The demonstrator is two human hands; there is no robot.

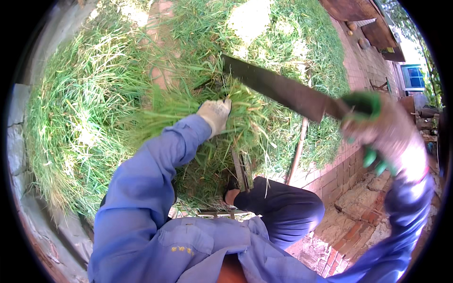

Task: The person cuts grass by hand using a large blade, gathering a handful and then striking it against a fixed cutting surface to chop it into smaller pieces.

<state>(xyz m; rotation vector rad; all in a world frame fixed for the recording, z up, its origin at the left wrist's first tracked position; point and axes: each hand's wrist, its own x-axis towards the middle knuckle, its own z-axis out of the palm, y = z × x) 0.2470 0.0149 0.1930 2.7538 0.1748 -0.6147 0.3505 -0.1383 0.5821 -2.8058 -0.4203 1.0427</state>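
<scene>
My left hand (pixel 215 116), in a pale work glove, grips a bunch of green grass (pixel 166 109). The bunch lies across the slotted base (pixel 242 169) of a fodder chopper, its cut ends fanning out to the right. My right hand (pixel 384 132), gloved with green on the fingers and blurred, is closed around the handle end of the chopper's long blade (pixel 276 86). That blade is raised and slants from the handle to its far end beyond the bunch. Grass hides most of the base and the blade's far end.
A big heap of long grass (pixel 88 106) rises at the left beside a wall (pixel 17 148). Chopped grass (pixel 318 53) spreads ahead and right over brick paving (pixel 357 67). A wooden stick (pixel 298 152) leans near my knee (pixel 300 212). Broken bricks (pixel 354 226) lie lower right.
</scene>
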